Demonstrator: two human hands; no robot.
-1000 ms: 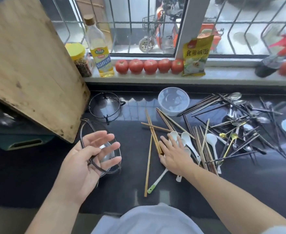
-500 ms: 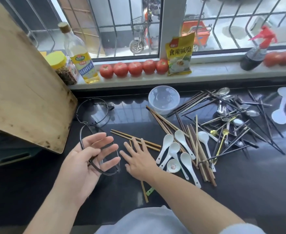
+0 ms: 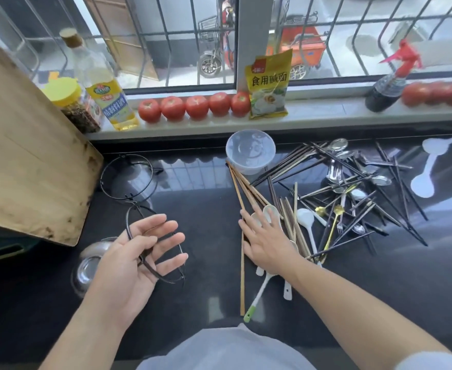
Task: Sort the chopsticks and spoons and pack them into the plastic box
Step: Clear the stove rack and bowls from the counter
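A round clear plastic box stands at the back of the dark counter. Wooden chopsticks fan out from it toward me. My right hand lies flat, fingers spread, on white ceramic spoons and chopsticks. Another white spoon lies just to its right. A white spoon with a green-tipped handle pokes out below my wrist. Black chopsticks, metal spoons and gold forks are heaped further right. My left hand hovers palm up, fingers apart, holding nothing.
A black wire rack and a second wire ring lie under my left hand, beside a steel bowl. A wooden cutting board leans at left. Tomatoes, an oil bottle, a yellow packet and a spray bottle line the sill.
My right hand swept left over the wooden chopsticks, then came back right onto the white spoons. The chopsticks now lie more gathered. My left hand has stayed open.
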